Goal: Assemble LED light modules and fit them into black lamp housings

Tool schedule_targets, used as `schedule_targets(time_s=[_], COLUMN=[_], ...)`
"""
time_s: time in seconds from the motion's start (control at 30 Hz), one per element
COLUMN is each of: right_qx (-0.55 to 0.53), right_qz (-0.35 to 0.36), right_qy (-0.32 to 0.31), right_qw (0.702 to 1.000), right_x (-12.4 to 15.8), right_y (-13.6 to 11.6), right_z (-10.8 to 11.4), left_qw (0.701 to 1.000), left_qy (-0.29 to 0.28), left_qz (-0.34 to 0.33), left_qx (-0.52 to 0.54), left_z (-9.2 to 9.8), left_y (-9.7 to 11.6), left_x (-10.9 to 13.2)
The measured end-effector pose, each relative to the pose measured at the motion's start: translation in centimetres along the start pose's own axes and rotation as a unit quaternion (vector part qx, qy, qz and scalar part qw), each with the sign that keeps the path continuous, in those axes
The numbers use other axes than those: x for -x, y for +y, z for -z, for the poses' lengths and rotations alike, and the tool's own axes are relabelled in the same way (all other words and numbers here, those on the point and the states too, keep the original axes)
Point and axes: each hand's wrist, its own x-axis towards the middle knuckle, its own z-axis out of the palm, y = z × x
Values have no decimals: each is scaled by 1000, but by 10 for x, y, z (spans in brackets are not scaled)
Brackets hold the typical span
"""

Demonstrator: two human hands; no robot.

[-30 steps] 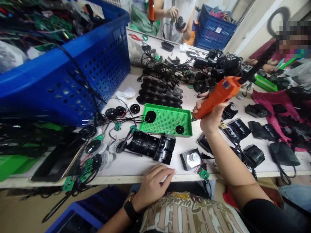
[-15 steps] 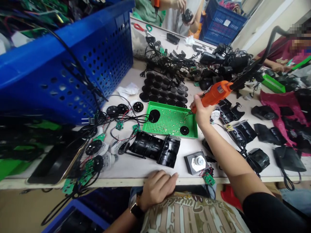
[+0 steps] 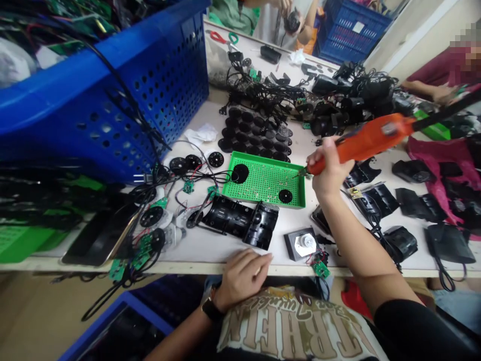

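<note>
Your right hand [image 3: 332,173] grips the electric screwdriver [image 3: 370,140] at the perforated tray's rim [image 3: 265,200]; your empty left hand [image 3: 244,273] is by the table edge [image 3: 188,267].

Right hand [image 3: 330,175] grips orange power screwdriver [image 3: 370,143], tip pointing left at right end of green tray [image 3: 263,160]; two black discs [image 3: 239,174] inside. Left hand [image 3: 244,276], relaxed, by near edge of tabletop [image 3: 210,253]. Blue basket [image 3: 150,85], left.

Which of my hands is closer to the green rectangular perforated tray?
Right. Your right hand, gripping the orange powered screwdriver, is beside the right end of the tray; your left hand is farther away, by the near white table edge.
</note>
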Motion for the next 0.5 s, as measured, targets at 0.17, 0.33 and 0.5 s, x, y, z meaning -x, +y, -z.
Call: schedule_targets(time_s=[0.17,0.33,0.5], right_qx=[-67,-38,-42], right_qz=[-88,-120,-126], right_qy=[-51,-79,-63], right_qw=[993,989,989], right_x=[48,87,100], right_y=[-67,-94,-103], right_z=[14,32,40], left_qw=[988,984,985], left_qy=[15,3,3], left_qz=[139,156,146], left_qx=[68,90,91], left_z=[1,-16,-28], left_y=[15,22,30], left_x=[-30,-44,-43])
